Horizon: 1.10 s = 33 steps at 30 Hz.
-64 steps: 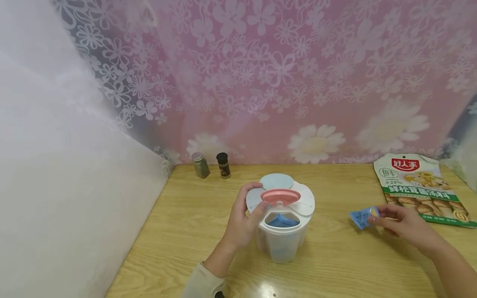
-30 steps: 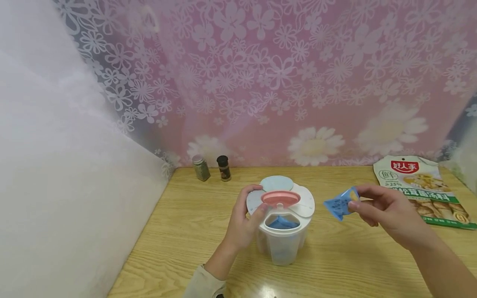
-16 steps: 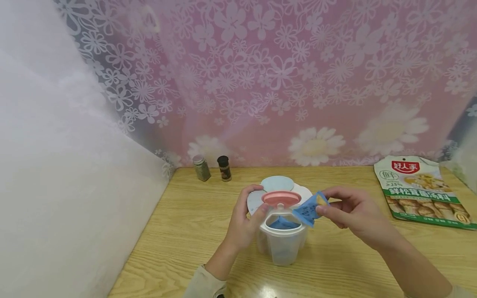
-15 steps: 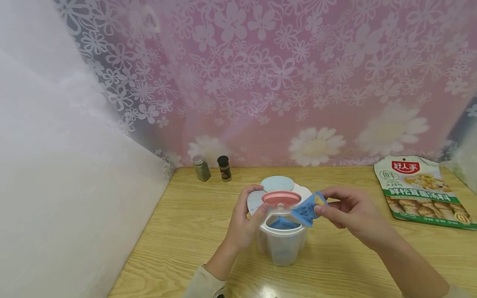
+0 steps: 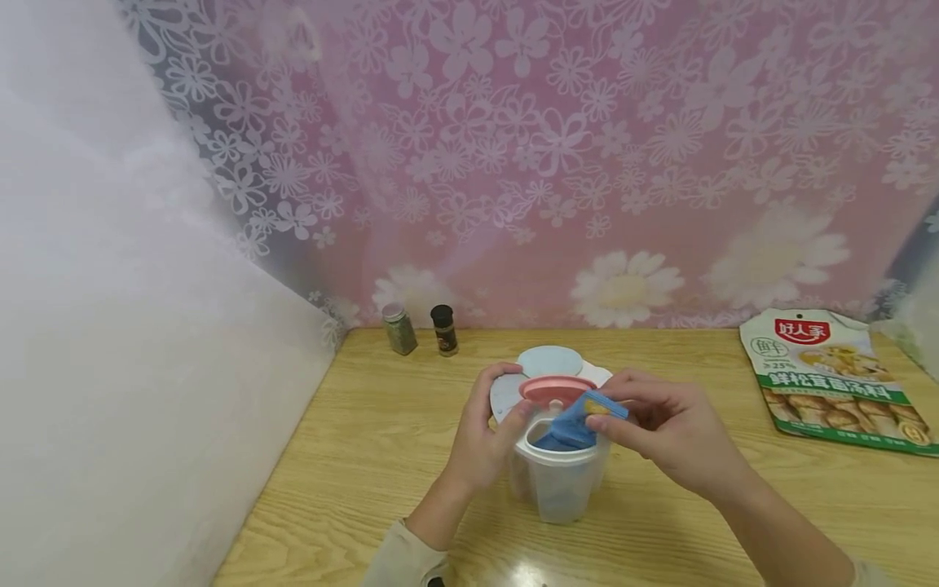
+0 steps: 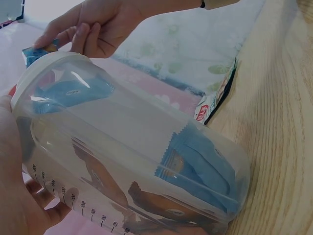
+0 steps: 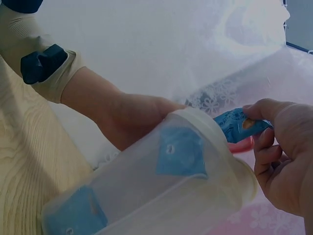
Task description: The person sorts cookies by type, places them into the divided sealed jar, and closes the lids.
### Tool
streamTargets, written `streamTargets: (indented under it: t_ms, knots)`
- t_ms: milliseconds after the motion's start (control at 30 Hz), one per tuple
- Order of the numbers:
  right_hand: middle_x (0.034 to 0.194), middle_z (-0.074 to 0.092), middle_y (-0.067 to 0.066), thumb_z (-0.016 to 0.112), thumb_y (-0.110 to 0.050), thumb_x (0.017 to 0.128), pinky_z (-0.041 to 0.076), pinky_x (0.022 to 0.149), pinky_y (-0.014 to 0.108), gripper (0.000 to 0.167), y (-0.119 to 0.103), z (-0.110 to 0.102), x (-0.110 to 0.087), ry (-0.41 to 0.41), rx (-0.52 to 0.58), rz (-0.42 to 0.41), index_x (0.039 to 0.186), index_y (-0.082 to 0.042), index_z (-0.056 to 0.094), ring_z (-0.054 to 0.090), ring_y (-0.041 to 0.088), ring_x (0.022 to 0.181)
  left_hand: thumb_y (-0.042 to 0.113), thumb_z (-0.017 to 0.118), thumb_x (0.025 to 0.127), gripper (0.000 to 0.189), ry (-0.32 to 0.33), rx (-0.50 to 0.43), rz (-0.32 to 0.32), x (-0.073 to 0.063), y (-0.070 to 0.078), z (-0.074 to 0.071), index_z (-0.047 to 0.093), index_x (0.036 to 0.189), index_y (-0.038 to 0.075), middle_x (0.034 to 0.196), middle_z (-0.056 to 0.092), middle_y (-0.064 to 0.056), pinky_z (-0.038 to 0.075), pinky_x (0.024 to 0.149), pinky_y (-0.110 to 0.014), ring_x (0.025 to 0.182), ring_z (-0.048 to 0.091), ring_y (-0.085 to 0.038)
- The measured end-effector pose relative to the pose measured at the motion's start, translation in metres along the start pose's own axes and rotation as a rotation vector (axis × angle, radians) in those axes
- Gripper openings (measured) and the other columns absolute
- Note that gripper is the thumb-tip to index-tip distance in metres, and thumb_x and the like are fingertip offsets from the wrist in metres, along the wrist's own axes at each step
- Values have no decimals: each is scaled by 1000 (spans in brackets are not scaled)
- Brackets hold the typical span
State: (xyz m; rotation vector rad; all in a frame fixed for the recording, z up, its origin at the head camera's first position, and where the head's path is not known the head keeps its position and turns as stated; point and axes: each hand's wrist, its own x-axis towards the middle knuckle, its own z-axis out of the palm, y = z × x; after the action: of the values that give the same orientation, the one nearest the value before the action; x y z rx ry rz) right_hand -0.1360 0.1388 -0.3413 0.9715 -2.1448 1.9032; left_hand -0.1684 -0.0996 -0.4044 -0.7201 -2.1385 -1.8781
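A clear plastic storage container with a several-part lid stands on the table. My left hand grips its top from the left, the thumb on the lid. The pink flap is raised, and the front compartment under it is uncovered. Over that opening my right hand pinches a small blue packet by one end, its other end at the mouth. Through the wall in the left wrist view, blue packets and brown packets show in separate compartments.
At the back left stand a glass jar of green flakes and a black-capped spice bottle. A green and white food pouch lies at the back right. A white wall borders the left side.
From the right, near the pouch, my right hand has brought the blue packet leftward to the uncovered compartment. My left hand has kept its hold on the container.
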Motion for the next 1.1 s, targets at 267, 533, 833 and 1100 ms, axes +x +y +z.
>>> streamTargets:
  t_ms: [267, 533, 833, 1100]
  knots:
    - [88, 65, -2, 77, 6, 80, 35, 44, 23, 30, -4, 7, 3, 18, -242, -94, 101, -15, 77, 38, 9, 50, 23, 58, 99, 40, -7, -4, -22, 0, 1, 0, 47, 137, 18, 135, 53, -7, 52, 93, -27, 111, 59, -17]
    - [90, 65, -13, 82, 1, 77, 30, 44, 15, 35, -8, 9, 4, 12, -402, -198, 102, -24, 76, 32, -1, 49, 20, 58, 99, 40, -6, 0, -9, 0, 2, -1, 47, 137, 16, 133, 55, -9, 53, 91, -27, 108, 60, -16]
    - [95, 68, -20, 75, -18, 89, 36, 49, 14, 19, -14, 10, 4, -146, -581, -144, 102, -31, 75, 36, -8, 56, 22, 58, 99, 40, -9, -5, 9, 1, 0, 1, 47, 137, 15, 130, 55, -10, 54, 89, -27, 106, 60, -15]
    - [96, 75, -2, 79, -13, 85, 34, 40, 20, 24, -7, 8, 0, -99, -377, -29, 107, -20, 74, 31, -3, 45, 19, 58, 98, 40, -1, -9, 1, 0, 1, 1, 47, 136, 14, 131, 55, -11, 55, 88, -27, 106, 60, -14]
